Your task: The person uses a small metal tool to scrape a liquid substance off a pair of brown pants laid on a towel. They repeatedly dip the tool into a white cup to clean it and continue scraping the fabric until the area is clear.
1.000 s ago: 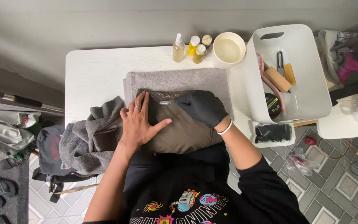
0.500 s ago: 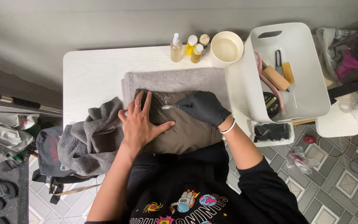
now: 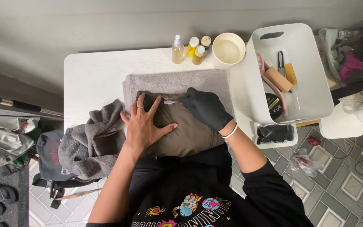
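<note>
Little has shifted over the last second: both hands stay planted on the olive-brown garment, and the view has only drifted slightly to the side.

On the left of the white table, a crumpled grey cloth slumps over the near edge. Just right of it, the left hand lies palm down on the garment, fingers spread wide and flat, a ring on one finger; the wrist is straight and the bare forearm runs back toward the body. It pinches nothing, it simply presses the fabric flat.

The garment is folded on a grey towel spread across the middle of the table, its near edge against the person's dark sweatshirt.

The right hand, in a black glove, curls its fingers together around a small slender tool, whose pale tip points left and touches the fabric near the garment's upper edge. A white bracelet circles the wrist, and the forearm angles in from the right.

By my judgement, careful work here means keeping the cloth taut under the flat palm and moving the tip in short, light strokes close to the bracing fingers.

Further right stand small bottles, a cream bowl and a white bin holding brushes.
</note>
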